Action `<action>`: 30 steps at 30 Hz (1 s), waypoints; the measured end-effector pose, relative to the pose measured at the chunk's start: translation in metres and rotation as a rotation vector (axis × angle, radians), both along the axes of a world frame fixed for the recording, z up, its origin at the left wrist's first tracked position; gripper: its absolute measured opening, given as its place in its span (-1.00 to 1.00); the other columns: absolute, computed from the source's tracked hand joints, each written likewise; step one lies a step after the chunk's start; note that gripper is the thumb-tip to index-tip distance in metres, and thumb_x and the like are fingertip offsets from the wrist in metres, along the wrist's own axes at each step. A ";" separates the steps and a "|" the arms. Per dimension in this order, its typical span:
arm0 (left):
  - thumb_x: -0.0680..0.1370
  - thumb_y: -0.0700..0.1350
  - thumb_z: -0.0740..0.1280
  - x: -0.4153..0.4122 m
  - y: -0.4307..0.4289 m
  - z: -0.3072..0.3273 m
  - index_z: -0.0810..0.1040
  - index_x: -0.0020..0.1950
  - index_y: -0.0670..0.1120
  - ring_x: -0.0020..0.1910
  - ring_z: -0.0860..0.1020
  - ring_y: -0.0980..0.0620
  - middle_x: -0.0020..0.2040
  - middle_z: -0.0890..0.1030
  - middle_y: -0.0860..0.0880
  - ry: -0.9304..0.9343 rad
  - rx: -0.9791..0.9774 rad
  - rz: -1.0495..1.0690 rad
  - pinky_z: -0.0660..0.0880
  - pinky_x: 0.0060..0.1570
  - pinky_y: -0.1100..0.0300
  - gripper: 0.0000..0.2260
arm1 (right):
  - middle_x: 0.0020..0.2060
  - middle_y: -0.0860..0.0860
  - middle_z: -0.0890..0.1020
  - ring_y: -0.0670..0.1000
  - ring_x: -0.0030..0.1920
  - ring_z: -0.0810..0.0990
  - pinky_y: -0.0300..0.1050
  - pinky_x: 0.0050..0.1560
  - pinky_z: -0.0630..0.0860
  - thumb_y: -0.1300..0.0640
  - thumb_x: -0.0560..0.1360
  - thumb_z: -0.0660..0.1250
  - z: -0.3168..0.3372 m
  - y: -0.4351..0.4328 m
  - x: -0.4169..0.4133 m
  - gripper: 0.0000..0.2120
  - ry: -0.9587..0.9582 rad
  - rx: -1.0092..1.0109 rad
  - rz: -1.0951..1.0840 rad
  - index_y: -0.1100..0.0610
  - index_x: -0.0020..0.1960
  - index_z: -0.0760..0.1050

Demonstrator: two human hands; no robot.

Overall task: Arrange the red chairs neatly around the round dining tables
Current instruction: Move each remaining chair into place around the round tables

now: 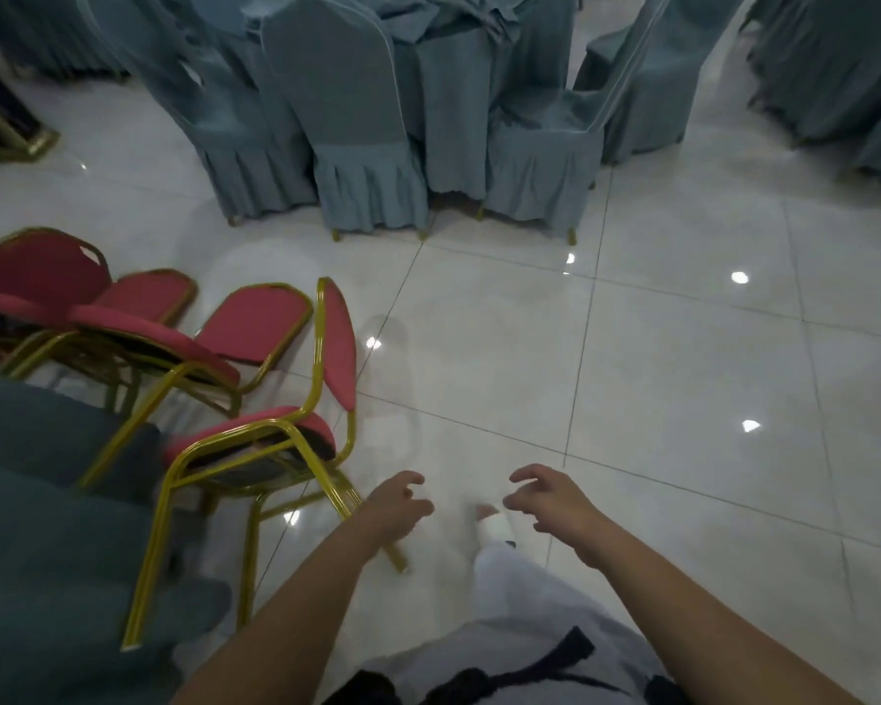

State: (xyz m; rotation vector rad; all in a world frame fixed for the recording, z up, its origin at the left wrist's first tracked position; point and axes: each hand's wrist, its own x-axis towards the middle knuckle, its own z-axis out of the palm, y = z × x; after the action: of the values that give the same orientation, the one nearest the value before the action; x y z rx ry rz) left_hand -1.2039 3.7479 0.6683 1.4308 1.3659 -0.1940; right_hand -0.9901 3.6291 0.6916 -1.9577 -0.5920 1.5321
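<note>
nearest red chair just beside L hand, R hand apart, both empty

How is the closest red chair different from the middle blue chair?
The closest red chair is bare, so its whole gold frame shows; the middle blue chair wears a cloth cover with a pleated skirt, hiding all but its feet. The red chair is seen side-on; the blue chair shows its back. Both have gold legs and rounded backs.

The glossy white tiled floor shows bright light reflections. Blue-grey covered chairs stand close together at the top. A gold-edged dark object sits upper left.
</note>
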 end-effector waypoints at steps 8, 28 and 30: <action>0.57 -0.15 0.34 0.038 0.161 0.000 0.41 0.38 -0.08 -0.05 0.48 0.01 0.15 0.44 -0.08 0.071 -0.023 0.243 0.43 -0.19 0.24 -0.61 | 0.00 0.04 0.63 0.03 0.02 0.60 0.01 0.10 0.54 0.09 0.44 0.47 -0.020 0.202 0.082 -0.74 -0.033 -0.064 0.175 0.02 0.10 0.53; 0.55 -0.10 0.32 0.048 0.690 -0.150 0.34 0.44 -0.14 0.20 0.54 -0.20 0.27 0.51 -0.20 0.220 -0.138 0.475 0.50 0.22 -0.05 -0.54 | -0.01 0.04 0.56 0.03 -0.09 0.55 -0.18 -0.17 0.38 0.07 0.45 0.42 -0.134 0.772 0.104 -0.69 -0.253 -0.245 0.613 0.05 0.16 0.47; 0.57 -0.09 0.31 0.059 0.734 -0.179 0.34 0.44 -0.16 0.20 0.55 -0.21 0.26 0.53 -0.21 0.239 -0.138 0.441 0.50 0.21 -0.08 -0.54 | -0.07 0.00 0.55 0.02 -0.10 0.55 -0.18 -0.17 0.37 0.06 0.46 0.39 -0.163 0.813 0.103 -0.70 -0.295 -0.256 0.668 0.04 0.16 0.47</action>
State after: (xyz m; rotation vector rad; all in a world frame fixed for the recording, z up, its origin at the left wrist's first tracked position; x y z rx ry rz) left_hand -1.1449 4.4822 0.4892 0.9853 1.7925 -0.1693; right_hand -0.8869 4.4423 0.5284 -2.3437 -1.3378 1.7696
